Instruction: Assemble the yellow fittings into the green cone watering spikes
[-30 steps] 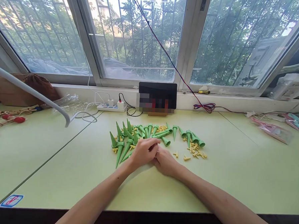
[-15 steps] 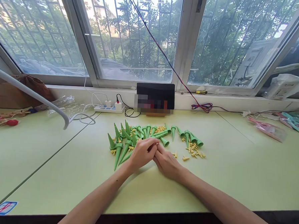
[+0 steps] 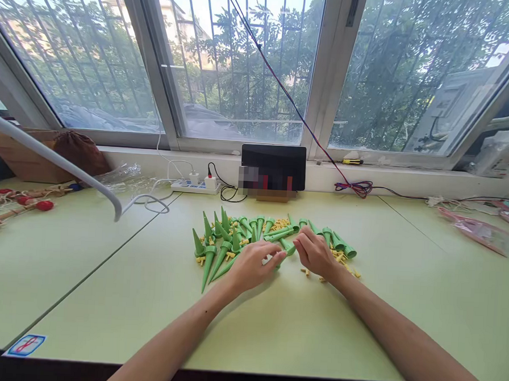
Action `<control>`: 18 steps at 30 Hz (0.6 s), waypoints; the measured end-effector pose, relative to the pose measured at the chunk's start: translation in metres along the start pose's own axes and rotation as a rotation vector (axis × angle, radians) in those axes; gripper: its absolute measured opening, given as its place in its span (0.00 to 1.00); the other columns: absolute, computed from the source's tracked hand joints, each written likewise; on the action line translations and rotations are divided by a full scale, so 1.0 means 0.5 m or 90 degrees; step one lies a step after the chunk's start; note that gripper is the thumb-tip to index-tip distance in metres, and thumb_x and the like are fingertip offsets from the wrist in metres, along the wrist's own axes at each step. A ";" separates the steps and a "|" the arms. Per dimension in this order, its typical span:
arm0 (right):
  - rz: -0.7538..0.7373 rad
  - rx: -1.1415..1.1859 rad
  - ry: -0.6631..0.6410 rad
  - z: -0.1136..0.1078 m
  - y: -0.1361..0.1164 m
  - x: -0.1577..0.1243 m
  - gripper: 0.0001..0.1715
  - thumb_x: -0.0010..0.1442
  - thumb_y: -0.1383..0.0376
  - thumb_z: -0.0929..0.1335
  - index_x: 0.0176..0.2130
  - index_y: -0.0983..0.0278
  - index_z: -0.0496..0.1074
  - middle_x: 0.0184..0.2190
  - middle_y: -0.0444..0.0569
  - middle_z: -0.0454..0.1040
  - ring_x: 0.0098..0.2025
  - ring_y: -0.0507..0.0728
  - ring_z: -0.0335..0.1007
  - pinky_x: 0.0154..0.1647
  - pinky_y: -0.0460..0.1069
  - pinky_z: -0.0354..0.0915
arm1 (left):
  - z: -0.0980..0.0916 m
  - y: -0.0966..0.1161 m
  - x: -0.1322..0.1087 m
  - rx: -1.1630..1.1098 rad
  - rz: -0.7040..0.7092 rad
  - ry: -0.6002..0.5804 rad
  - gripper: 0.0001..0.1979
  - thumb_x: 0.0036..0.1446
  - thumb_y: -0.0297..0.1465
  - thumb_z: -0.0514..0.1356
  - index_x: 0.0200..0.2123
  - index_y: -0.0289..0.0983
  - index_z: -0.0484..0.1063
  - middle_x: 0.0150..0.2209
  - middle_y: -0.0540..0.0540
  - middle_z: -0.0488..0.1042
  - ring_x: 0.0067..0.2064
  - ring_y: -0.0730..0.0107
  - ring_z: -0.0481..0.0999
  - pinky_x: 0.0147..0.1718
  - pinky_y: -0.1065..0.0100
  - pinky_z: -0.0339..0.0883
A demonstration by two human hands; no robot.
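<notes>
Windowside table [image 3: 103, 302]: green cones [image 3: 208, 267], apparently plastic.

Green spikes [image 3: 208, 269] smooth plastic; yellow fittings [image 3: 282, 224] plastic; tabletop [image 3: 103, 302] smooth, faint sheen; carton [image 3: 31, 157] matt cardboard

left hand [image 3: 254, 265] + right hand [image 3: 317, 255]: 2 | green cones [image 3: 208, 267]: over 15, overlapping, exact count unclear | yellow fittings [image 3: 229, 256]: many, too small/piled to count | black screen [image 3: 273, 162]: 1 | power strip [image 3: 195, 189]: 1 | red balls [image 3: 44, 205]: 3 visible | sticker [image 3: 27, 345]: 1
</notes>
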State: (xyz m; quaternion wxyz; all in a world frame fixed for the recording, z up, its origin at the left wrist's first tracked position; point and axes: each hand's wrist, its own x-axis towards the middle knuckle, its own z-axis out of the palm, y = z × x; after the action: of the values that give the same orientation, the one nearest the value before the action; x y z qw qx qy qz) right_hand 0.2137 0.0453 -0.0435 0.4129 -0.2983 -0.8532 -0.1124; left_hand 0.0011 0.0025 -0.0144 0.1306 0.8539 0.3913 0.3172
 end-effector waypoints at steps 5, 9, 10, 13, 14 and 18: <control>0.026 0.010 0.037 -0.004 -0.007 -0.016 0.19 0.73 0.65 0.55 0.29 0.61 0.60 0.27 0.46 0.60 0.25 0.53 0.54 0.25 0.47 0.51 | 0.008 -0.005 -0.009 0.026 0.026 -0.069 0.10 0.62 0.38 0.61 0.41 0.39 0.75 0.34 0.47 0.77 0.34 0.67 0.73 0.34 0.68 0.64; 0.068 0.035 0.048 -0.004 -0.013 -0.015 0.20 0.73 0.63 0.55 0.29 0.61 0.59 0.27 0.46 0.60 0.25 0.53 0.54 0.25 0.47 0.51 | 0.016 -0.014 -0.014 0.038 0.019 -0.084 0.09 0.59 0.37 0.62 0.41 0.39 0.74 0.33 0.48 0.74 0.32 0.68 0.71 0.32 0.68 0.63; 0.074 0.040 0.052 -0.004 -0.013 -0.014 0.20 0.73 0.63 0.55 0.29 0.61 0.59 0.27 0.46 0.60 0.26 0.53 0.55 0.25 0.47 0.51 | 0.017 -0.014 -0.015 0.042 0.015 -0.082 0.09 0.59 0.37 0.62 0.41 0.39 0.74 0.32 0.48 0.74 0.32 0.68 0.70 0.31 0.68 0.62; 0.090 0.055 0.049 -0.003 -0.013 -0.011 0.20 0.74 0.62 0.54 0.30 0.61 0.60 0.28 0.46 0.61 0.26 0.53 0.55 0.26 0.47 0.52 | 0.015 -0.010 -0.014 0.049 0.011 -0.095 0.08 0.59 0.36 0.61 0.39 0.39 0.73 0.31 0.49 0.73 0.32 0.67 0.70 0.31 0.68 0.63; 0.097 0.061 0.045 -0.002 -0.013 -0.011 0.19 0.74 0.62 0.54 0.30 0.61 0.60 0.29 0.47 0.62 0.26 0.53 0.55 0.26 0.47 0.53 | 0.013 -0.008 -0.014 0.047 0.010 -0.099 0.08 0.60 0.36 0.61 0.39 0.39 0.73 0.30 0.49 0.73 0.32 0.66 0.70 0.32 0.68 0.64; 0.124 0.073 0.025 -0.001 -0.016 -0.010 0.19 0.74 0.61 0.54 0.32 0.61 0.61 0.29 0.48 0.63 0.26 0.54 0.56 0.26 0.48 0.53 | 0.007 -0.006 -0.011 -0.010 0.005 -0.094 0.08 0.60 0.34 0.59 0.41 0.39 0.74 0.32 0.48 0.74 0.31 0.68 0.71 0.32 0.68 0.66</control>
State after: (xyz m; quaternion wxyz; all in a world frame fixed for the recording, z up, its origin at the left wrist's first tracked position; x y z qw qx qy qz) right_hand 0.2115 0.0364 -0.0467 0.4551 -0.3535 -0.8168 -0.0287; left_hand -0.0011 0.0005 -0.0209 0.1647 0.8754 0.3748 0.2569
